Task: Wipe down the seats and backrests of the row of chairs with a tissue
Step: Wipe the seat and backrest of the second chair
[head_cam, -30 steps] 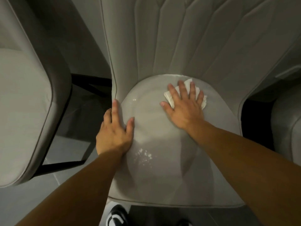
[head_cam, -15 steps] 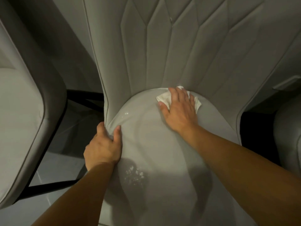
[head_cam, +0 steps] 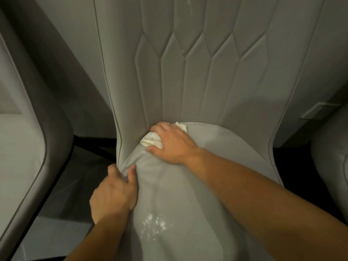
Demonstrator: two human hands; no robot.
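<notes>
The right hand (head_cam: 172, 143) presses a crumpled white tissue (head_cam: 151, 140) into the crease where the seat (head_cam: 188, 194) meets the backrest (head_cam: 197, 76) of the grey upholstered chair. The fingers curl over the tissue and push into the crease, so their tips are hidden; the thumb lies along the near edge of the tissue. Most of the tissue is covered by the hand: one bunched fold shows at the left of the fingers and a small corner shows beyond the knuckles, against the backrest base.

The left hand (head_cam: 114, 193) grips the left edge of the seat near its rear corner. The thumb lies on top of the cushion and the fingers wrap round the edge, out of sight below it. The upholstery is puckered into folds at this grip.

A scatter of white specks (head_cam: 154, 226) lies on the seat surface near the left forearm, and a few smaller specks sit just beside the right thumb. The backrest carries stitched diamond-shaped panels; its top is cut off by the frame.

A neighbouring chair (head_cam: 22, 147) stands to the left, only partly in frame. Another chair (head_cam: 331, 157) shows at the right edge, largely cut off. The gaps between the chairs are dark, and detail there cannot be made out.
</notes>
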